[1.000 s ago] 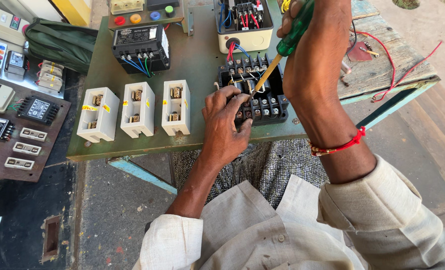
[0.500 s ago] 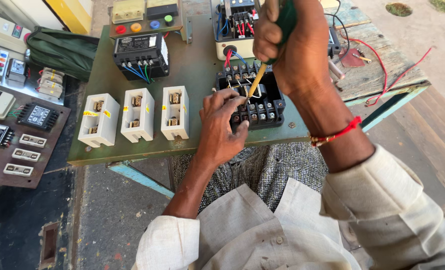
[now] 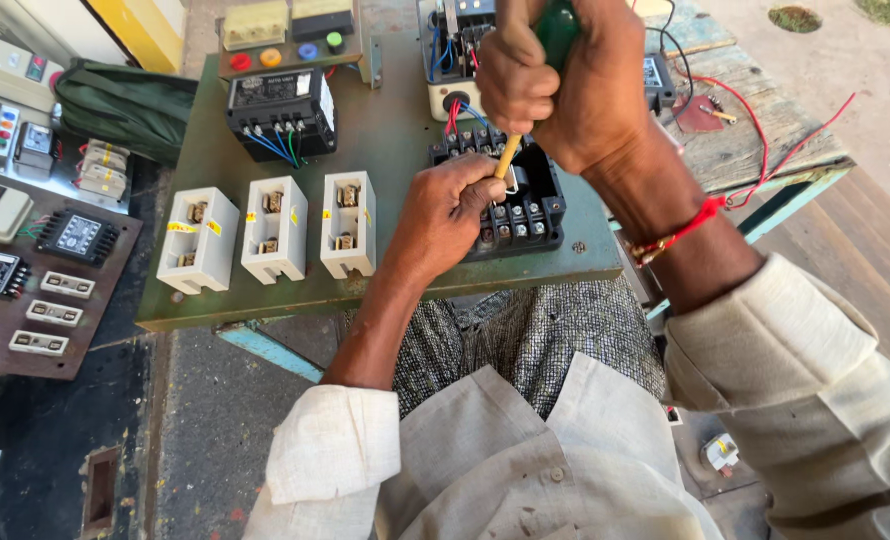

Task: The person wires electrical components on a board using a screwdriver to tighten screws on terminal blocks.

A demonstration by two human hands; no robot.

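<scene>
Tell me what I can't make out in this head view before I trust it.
- Screwdriver tip: hidden behind the left hand, so the screw it meets is unseen.
- Terminal block: partly covered by both hands.
- Screwdriver handle: wrapped by the right hand and cut by the top edge.
- Wired unit behind: cut by the top edge, blocked by the right hand.

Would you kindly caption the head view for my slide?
Right hand drives a green-handled screwdriver into a black terminal block, steadied by the left hand.

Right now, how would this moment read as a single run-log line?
right hand: grips green-handled screwdriver, tip down in black terminal block | left hand: steadies shaft at block | base: green panel | nearby: three white fuse holders
</scene>
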